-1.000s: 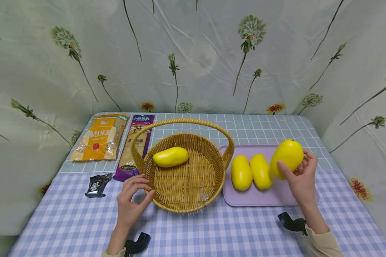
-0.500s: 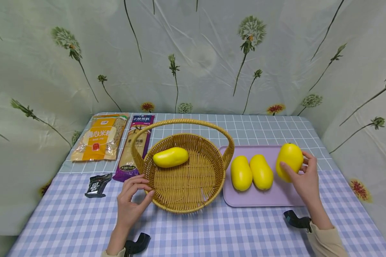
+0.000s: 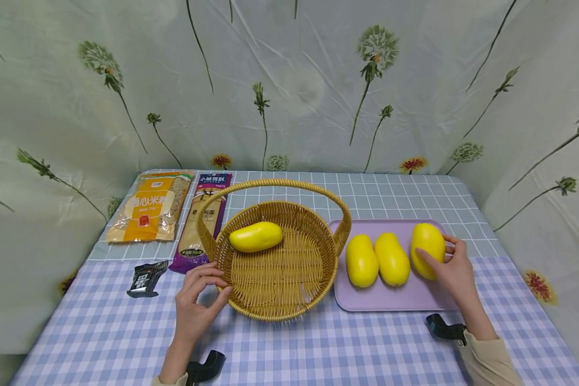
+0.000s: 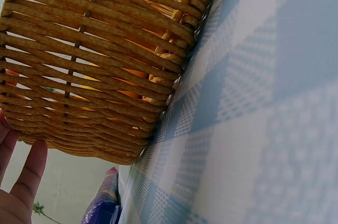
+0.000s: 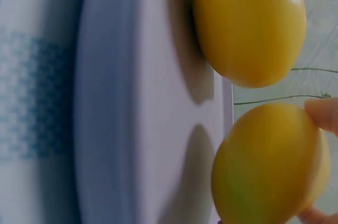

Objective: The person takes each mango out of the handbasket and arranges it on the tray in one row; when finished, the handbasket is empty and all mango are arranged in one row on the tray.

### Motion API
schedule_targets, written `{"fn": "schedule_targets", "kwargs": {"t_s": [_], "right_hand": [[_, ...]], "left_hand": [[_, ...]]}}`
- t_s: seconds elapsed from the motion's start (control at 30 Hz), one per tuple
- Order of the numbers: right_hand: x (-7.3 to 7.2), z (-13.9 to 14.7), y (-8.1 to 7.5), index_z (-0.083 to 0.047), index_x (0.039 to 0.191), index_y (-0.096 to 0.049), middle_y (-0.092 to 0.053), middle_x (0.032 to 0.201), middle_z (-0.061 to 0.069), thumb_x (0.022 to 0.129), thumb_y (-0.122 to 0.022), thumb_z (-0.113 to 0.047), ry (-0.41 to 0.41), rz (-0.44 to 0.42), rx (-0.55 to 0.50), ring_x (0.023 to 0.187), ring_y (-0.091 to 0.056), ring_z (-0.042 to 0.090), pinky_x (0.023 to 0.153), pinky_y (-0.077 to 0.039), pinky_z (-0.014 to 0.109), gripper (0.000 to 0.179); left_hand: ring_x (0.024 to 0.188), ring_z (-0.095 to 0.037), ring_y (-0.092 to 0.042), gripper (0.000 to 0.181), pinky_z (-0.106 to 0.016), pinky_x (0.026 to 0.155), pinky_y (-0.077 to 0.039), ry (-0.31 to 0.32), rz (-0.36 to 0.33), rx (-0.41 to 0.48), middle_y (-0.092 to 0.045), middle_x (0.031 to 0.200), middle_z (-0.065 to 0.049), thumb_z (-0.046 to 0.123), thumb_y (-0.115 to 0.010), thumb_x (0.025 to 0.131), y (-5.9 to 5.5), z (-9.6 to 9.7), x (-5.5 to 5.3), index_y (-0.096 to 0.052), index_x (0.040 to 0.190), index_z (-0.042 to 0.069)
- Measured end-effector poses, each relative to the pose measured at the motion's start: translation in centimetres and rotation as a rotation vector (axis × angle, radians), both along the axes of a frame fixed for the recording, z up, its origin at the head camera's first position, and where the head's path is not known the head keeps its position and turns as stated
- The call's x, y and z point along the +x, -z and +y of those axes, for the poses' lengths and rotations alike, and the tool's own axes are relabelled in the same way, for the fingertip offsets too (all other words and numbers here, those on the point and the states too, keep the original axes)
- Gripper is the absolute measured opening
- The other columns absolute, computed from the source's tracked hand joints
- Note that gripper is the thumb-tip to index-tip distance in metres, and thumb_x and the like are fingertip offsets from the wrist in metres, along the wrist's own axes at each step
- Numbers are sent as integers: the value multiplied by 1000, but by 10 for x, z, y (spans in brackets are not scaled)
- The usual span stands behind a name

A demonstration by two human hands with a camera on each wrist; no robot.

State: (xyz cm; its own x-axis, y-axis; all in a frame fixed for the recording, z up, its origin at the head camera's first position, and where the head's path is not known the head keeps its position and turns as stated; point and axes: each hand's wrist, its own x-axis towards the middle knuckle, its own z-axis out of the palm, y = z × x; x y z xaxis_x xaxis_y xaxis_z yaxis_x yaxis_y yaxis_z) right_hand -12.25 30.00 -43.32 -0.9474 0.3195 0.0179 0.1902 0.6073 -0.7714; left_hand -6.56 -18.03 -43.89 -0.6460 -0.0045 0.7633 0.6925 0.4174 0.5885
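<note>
In the head view my right hand (image 3: 453, 268) grips a plump, oblong yellow fruit (image 3: 427, 251), mango-like in shape, over the right part of a lilac tray (image 3: 391, 301). The thumb lies across its near side and the fingers wrap its right side. In the right wrist view the held fruit (image 5: 266, 166) shows beside another one (image 5: 251, 23). Two similar fruits (image 3: 362, 261) lie side by side on the tray. My left hand (image 3: 198, 305) touches the left rim of a handled wicker basket (image 3: 282, 295) with relaxed, spread fingers. One yellow fruit (image 3: 256, 237) lies inside the basket.
Left of the basket lie a purple pasta packet (image 3: 200, 225) and an orange-and-clear food bag (image 3: 149, 206). A small black packet (image 3: 147, 279) lies nearer on the checked tablecloth (image 3: 289, 354). The basket's tall handle (image 3: 275, 182) arches over it. A floral curtain hangs behind.
My right hand has lowered the yellow fruit toward the tray, shifting it right first and then slightly left, beside the other two. The left hand and basket have stayed in place.
</note>
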Motion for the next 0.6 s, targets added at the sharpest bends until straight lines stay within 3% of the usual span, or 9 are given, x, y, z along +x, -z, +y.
{"fn": "schedule_targets", "kwargs": {"t_s": [0.13,0.37,0.6], "right_hand": [[0,1,1,4,138,-24,-43,118,28,86,-66,-37,-33,-30,-2,98,-45,33,72,-38,28,79],[0,0,0,7,139,-20,-39,122,33,87,-63,-44,-73,-113,12,104,-43,44,83,-39,49,85],[-2,0,-1,6,140,-20,-37,125,34,87,-60,-48,-94,-169,40,107,-40,45,85,-39,53,86]], "left_hand": [[102,-34,-54,9,-30,97,-40,2,4,1,-62,87,-21,2,-73,73,0,0,0,-64,76,0],[103,-33,-54,9,-30,98,-40,7,8,4,-62,87,-21,2,-73,73,2,-1,0,-64,76,0],[102,-34,-54,10,-31,97,-40,12,19,7,-61,86,-22,4,-72,75,1,0,-1,-64,76,-1]]}}
